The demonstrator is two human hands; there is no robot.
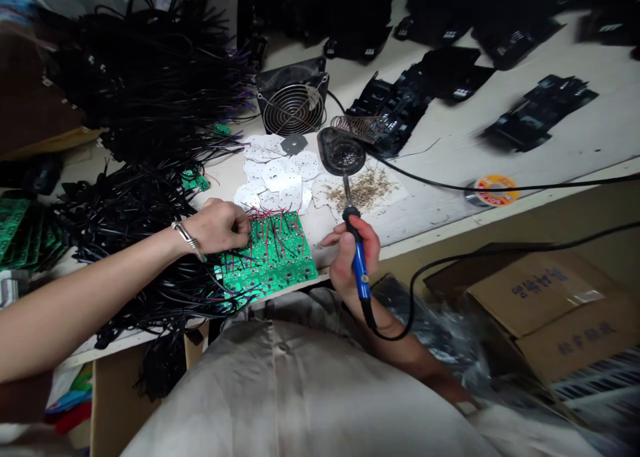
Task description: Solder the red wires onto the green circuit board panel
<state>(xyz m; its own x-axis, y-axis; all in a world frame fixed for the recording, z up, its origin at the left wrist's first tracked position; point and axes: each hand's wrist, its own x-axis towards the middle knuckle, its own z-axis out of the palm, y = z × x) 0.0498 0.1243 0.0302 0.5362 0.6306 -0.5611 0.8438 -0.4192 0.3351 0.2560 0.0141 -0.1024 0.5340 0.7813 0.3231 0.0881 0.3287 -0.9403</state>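
My right hand (354,257) is closed around the blue handle of a soldering iron (360,263). The iron points away from me, its metal tip at the black soldering iron stand (342,151), beside the coiled wire holder. My left hand (220,226), with a metal bracelet on the wrist, is closed in a pinch over the left side of a green circuit board panel (280,253). What its fingers hold, if anything, is hidden. Short red and black wires stick up from the panel. A big heap of black cables (150,90) lies to the left, partly against the board.
A small fan (294,103) stands behind white round plates (273,173). Brown solder crumbs (367,189) lie near the stand. A solder spool (495,190) sits by the table edge. Black plastic housings (543,113) cover the back right. Cardboard boxes (540,293) stand below; the iron's cord (450,260) trails right.
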